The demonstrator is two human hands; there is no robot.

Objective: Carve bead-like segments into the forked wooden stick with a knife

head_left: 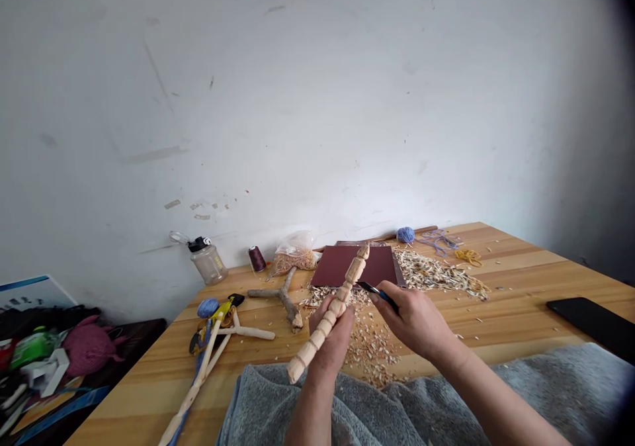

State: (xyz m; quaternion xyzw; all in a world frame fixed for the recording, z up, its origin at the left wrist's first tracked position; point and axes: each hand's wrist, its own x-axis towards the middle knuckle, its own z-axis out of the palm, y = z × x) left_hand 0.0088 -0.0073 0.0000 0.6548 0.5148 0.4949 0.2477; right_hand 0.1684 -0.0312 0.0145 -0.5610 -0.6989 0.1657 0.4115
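Observation:
A pale, peeled wooden stick [323, 327] with rings cut round it and a pointed far end slants up over the table. My left hand [333, 337] is wrapped round its middle. In my right hand [409, 317] is a carving knife [377, 292] with a dark handle; its blade lies against or very close to the stick's upper part. Beyond the stick are dark red sheets [328, 267], apparently sandpaper. Wood shavings [370, 350] are scattered below my hands.
A grey towel [268, 400] covers the near edge. Left stand forked branches [285, 297], a peeled forked stick [198, 380] and a bottle [209, 264]. Thread [256, 259], a bag [292, 254], blue yarn [405, 235] and a shavings heap [431, 272] lie behind. A black phone-like slab [595, 320] is right.

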